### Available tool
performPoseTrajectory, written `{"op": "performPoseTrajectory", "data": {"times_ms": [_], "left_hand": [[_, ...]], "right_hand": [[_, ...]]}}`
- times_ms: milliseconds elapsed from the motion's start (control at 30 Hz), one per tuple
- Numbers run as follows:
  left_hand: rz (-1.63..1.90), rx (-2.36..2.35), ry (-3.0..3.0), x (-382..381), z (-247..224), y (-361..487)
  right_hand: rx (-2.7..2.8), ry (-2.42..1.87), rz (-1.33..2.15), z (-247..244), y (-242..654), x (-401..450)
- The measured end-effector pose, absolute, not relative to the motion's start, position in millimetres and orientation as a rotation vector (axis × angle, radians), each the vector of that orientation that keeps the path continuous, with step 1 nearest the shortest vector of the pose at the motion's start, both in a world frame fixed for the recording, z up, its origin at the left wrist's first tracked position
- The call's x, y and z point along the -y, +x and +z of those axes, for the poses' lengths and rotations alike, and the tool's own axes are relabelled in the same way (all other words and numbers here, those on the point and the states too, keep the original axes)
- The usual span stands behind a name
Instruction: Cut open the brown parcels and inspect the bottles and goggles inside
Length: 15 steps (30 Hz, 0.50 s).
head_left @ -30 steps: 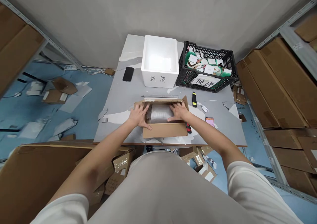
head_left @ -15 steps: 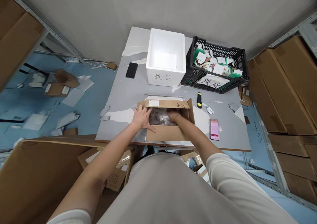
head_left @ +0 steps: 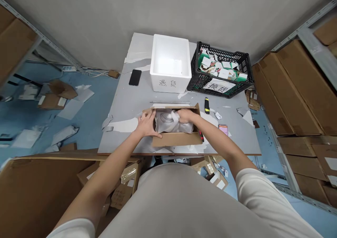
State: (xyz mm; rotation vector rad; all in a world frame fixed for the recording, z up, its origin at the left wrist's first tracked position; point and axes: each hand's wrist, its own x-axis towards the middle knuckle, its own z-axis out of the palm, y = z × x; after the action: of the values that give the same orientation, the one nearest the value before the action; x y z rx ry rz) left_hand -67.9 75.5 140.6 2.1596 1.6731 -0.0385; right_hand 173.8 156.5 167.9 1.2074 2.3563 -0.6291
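An open cardboard box (head_left: pixel 175 139) lies near the table's front edge, its flaps spread. Inside it is a whitish plastic bag (head_left: pixel 167 124) with dark curved print; what the bag contains is hidden. My left hand (head_left: pixel 146 123) grips the box's left end, with the thumb on the front side and the fingers over the rear corner. From the right, my right hand (head_left: pixel 185 116) reaches into the box, its fingers closed on the bunched top of the bag.
Behind the box stand a white foam bin (head_left: pixel 170 78) and a black crate (head_left: pixel 221 90) of small cartons. A black phone (head_left: pixel 135 77), a yellow-black cutter (head_left: pixel 206 105) and a pink-screened phone (head_left: pixel 223 129) lie on the table (head_left: pixel 121 106). A large carton (head_left: pixel 39 192) is at lower left.
My right hand has come up from deeper in the box, and the bag is raised and more visible. A red and black object now shows at the box's right side. The view has shifted slightly.
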Motion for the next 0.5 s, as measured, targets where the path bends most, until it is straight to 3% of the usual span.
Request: {"op": "performPoseTrajectory", "data": {"times_ms": [67,200,300,500], "left_hand": [[0.056,-1.645,2.133,-76,139,-72],[0.125,-1.639,2.053,-77,144,-76],[0.184,-1.648,1.949,-72,162,-77],[0.938,-1.407,1.497,-31,229,-43]], "right_hand": [[-2.451,1.243,-0.769,192,187,-155],[-2.582,1.482,-1.41,231,215,-144],[-2.609,1.659,-1.525,248,228,-123],[-2.445,2.164,-1.834,257,209,-62]]}}
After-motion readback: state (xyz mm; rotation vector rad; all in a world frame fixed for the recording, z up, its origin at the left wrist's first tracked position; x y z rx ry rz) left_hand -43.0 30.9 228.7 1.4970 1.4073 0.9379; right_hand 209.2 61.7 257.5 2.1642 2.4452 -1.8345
